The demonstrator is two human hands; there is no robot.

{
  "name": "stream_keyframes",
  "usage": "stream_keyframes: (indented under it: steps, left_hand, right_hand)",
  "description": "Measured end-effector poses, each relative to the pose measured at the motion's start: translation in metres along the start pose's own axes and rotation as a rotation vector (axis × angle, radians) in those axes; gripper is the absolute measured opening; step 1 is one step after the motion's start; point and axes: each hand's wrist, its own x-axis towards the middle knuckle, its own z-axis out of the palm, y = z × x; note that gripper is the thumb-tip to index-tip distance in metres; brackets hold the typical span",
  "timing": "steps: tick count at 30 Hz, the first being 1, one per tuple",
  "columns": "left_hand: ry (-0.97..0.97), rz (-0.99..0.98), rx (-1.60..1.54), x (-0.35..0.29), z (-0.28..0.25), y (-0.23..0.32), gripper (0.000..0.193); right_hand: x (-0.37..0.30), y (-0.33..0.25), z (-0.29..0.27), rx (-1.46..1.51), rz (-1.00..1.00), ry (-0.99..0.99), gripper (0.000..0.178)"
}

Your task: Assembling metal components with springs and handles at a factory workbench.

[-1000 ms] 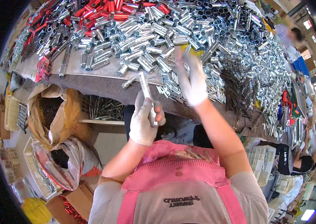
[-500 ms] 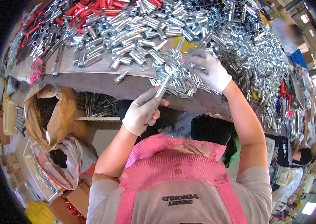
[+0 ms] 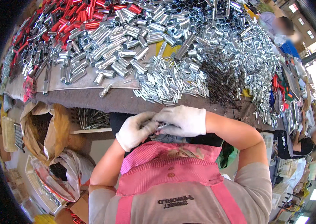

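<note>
My left hand (image 3: pixel 135 130), in a white glove, is closed around a shiny metal tube (image 3: pixel 162 125), of which only a small part shows between the fingers. My right hand (image 3: pixel 182 121), also gloved, curls over the same spot, its fingertips meeting the left ones. Whatever its fingers pinch is hidden. Both hands are held close to my pink apron (image 3: pixel 173 166), just below the bench's near edge. Beyond them lies a spread of small thin metal pins (image 3: pixel 171 82), and to its right a heap of dark coil springs (image 3: pixel 223 80).
Silver tubes (image 3: pixel 120 52) and red tubes (image 3: pixel 85 15) cover the back of the cloth-topped bench. A single metal fitting (image 3: pixel 105 91) lies near its front edge. Small metal parts (image 3: pixel 264 78) pile up at right. Open sacks (image 3: pixel 51 123) stand at lower left. Other people work at right.
My right hand has left the pins and come down to my left hand. The tube, which stuck up from my left hand, is now mostly covered. The view has shifted slightly.
</note>
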Motion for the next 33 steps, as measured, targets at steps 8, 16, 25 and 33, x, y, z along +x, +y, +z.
stream_keyframes:
  steps: [8,16,25,33]
  left_hand:
    - [0.221,0.026,-0.288,-0.004,0.015,-0.012,0.034]
    - [0.249,0.002,-0.668,0.003,0.019,-0.018,0.033]
    - [0.209,-0.010,-0.504,0.019,0.024,-0.001,0.025]
    - [0.027,-0.021,-0.418,0.016,0.036,0.002,0.022]
  right_hand:
    - [0.033,0.152,-0.107,-1.124,0.366,0.448,0.038]
    - [0.016,0.130,-0.124,-0.889,0.337,0.597,0.034]
    - [-0.093,0.076,-0.081,0.364,0.418,0.725,0.022]
    - [-0.112,0.035,-0.036,0.440,0.377,0.558,0.021]
